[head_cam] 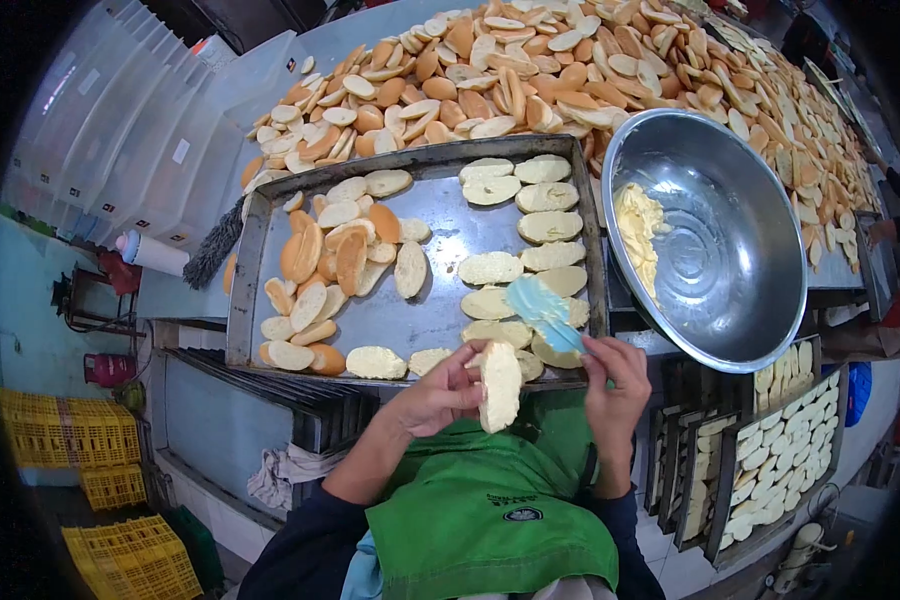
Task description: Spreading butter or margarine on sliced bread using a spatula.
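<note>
My left hand grips a bread slice whose face is coated with pale yellow cream. In my right hand is a light blue spatula, smeared with the same cream and held over the tray's right side. Below both is a metal baking tray. Coated slices lie in columns along its right side, and a few more sit at the near edge. Loose uncoated bread slices are heaped at its left. A steel bowl to the right has a lump of cream on its left wall.
A large pile of bread slices covers the table behind the tray. Clear plastic bins stand at the left, near a grey duster. Racked trays of coated slices are at lower right; yellow crates are at lower left.
</note>
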Demonstrator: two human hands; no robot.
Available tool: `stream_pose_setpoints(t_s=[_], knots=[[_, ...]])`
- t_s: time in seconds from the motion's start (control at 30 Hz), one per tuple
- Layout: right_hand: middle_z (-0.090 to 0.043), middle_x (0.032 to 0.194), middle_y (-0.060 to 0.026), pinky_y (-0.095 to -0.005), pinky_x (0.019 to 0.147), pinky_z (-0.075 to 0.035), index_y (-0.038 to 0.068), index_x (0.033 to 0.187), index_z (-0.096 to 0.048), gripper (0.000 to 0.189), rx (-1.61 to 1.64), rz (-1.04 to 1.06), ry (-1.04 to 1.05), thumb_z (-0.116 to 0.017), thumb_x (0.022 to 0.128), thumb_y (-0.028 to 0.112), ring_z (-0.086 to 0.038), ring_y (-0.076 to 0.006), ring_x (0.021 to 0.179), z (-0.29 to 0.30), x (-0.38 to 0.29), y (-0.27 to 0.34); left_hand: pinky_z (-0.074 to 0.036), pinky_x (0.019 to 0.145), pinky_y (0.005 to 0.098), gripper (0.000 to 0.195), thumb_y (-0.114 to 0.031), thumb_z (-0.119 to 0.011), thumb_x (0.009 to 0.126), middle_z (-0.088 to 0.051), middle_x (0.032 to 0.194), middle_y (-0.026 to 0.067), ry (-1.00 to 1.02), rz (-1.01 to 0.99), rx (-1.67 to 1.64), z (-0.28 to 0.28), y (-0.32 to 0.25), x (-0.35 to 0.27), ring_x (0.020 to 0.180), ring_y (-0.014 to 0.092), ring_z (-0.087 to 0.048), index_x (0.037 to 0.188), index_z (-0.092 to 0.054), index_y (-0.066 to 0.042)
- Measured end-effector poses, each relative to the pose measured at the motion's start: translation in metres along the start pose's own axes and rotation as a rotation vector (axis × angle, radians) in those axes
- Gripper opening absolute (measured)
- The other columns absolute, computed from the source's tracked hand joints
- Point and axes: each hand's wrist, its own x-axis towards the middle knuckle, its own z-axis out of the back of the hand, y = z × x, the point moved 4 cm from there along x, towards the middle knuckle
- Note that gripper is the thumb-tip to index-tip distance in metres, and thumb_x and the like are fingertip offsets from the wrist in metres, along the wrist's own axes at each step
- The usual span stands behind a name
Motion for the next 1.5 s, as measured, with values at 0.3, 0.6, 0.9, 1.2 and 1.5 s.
stream_pose_setpoints(t_s=[0.3,0.6,0.9,1.2,1.5], knots=[[-0.062,0.089,-0.0111,-0.028,0.075,-0.044,0.002,0.094,-0.067,0.023,0.363,-0.255,-0.06,-0.066,0.071,-0.004,-0.057,-0.0201,0.084,0.021,-0.008,-0.015,-0.051,0.081,0.033,0.059,-0.002,-0.061,0.08,-0.052,0.109,0.0109,-0.474,-0.367,0.401,0.066,-0.123,0.057,0.101,0.019,-0.055,0.128,-0.028,-0.012],[-0.062,0.087,-0.0113,-0.0281,0.074,-0.043,0.002,0.093,-0.067,0.024,0.333,-0.252,-0.081,-0.067,0.069,-0.004,-0.056,-0.0201,0.082,0.028,-0.012,-0.014,-0.049,0.073,0.0259,0.057,-0.005,-0.069,0.07,-0.056,0.102,0.0117,-0.642,-0.241,0.896,0.119,-0.125,0.106,0.088,0.016,-0.057,0.118,-0.038,0.0],[-0.063,0.087,-0.0111,-0.0283,0.074,-0.043,0.002,0.093,-0.068,0.024,0.335,-0.237,-0.072,-0.068,0.069,-0.003,-0.057,-0.0204,0.082,0.028,-0.01,-0.011,-0.048,0.07,0.027,0.052,-0.011,-0.058,0.077,-0.054,0.108,0.0127,-0.588,0.002,1.462,0.114,-0.137,0.112,0.09,0.017,-0.055,0.125,-0.04,0.001],[-0.062,0.088,-0.0114,-0.0274,0.074,-0.044,0.001,0.093,-0.067,0.022,0.339,-0.229,-0.068,-0.066,0.071,-0.004,-0.056,-0.0193,0.083,0.043,-0.008,-0.008,-0.044,0.077,0.0281,0.039,-0.011,-0.052,0.084,-0.055,0.108,0.0103,-0.499,-0.148,1.297,0.1,-0.154,0.096,0.089,0.017,-0.055,0.122,-0.044,-0.005],[-0.062,0.076,-0.0156,-0.0305,0.063,-0.046,-0.001,0.093,-0.062,0.014,-0.229,-0.167,0.051,-0.054,0.082,0.003,-0.062,-0.0257,0.068,0.125,0.072,-0.069,-0.037,0.088,0.0383,0.039,0.002,-0.058,0.068,-0.054,0.102,0.0044,-0.099,-0.239,2.189,0.088,-0.142,0.027,0.102,0.025,-0.048,0.103,-0.061,-0.015]])
